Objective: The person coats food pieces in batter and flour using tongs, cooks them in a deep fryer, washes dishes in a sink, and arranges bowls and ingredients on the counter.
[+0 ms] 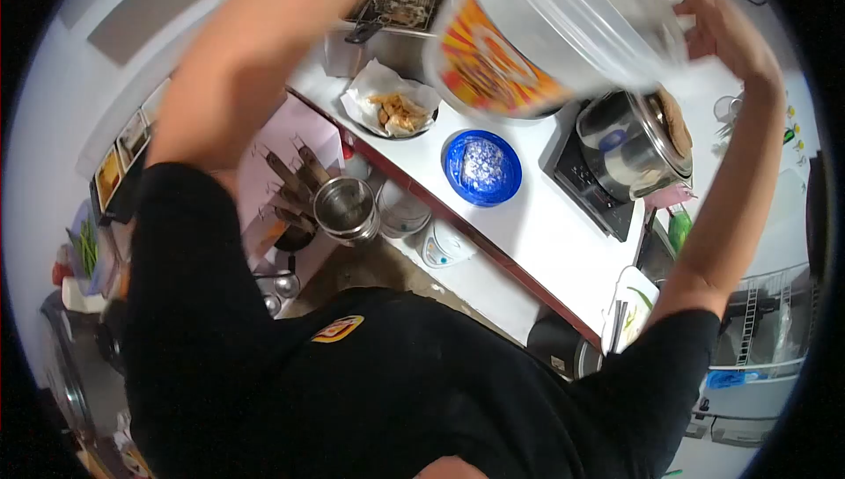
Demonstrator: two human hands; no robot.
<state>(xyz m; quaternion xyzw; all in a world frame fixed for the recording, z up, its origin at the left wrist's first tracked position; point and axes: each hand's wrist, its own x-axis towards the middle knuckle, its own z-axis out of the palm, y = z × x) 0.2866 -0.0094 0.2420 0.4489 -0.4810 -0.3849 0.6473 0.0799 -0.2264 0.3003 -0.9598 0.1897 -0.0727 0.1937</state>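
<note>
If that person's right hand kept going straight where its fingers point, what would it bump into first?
Most likely the tub: the right hand is right beside it, fingers towards its side. They may already touch; blur and depth make that unclear.

The person wears a black shirt (pixel 440 391) with short sleeves, the cloth dark and unpatterned across the front, with faint folds. On the left side of the chest sits a small slanted logo (pixel 338 329) with rounded ends, yellow around the edge and red-orange inside; its lettering is too small to read. The left sleeve (pixel 185 250) is wide and stops above the elbow, and the right sleeve (pixel 660 382) ends the same way. Below the hems, the left forearm (pixel 273 12), the right forearm (pixel 739 171) and the right hand (pixel 722 34) are bare.
</note>
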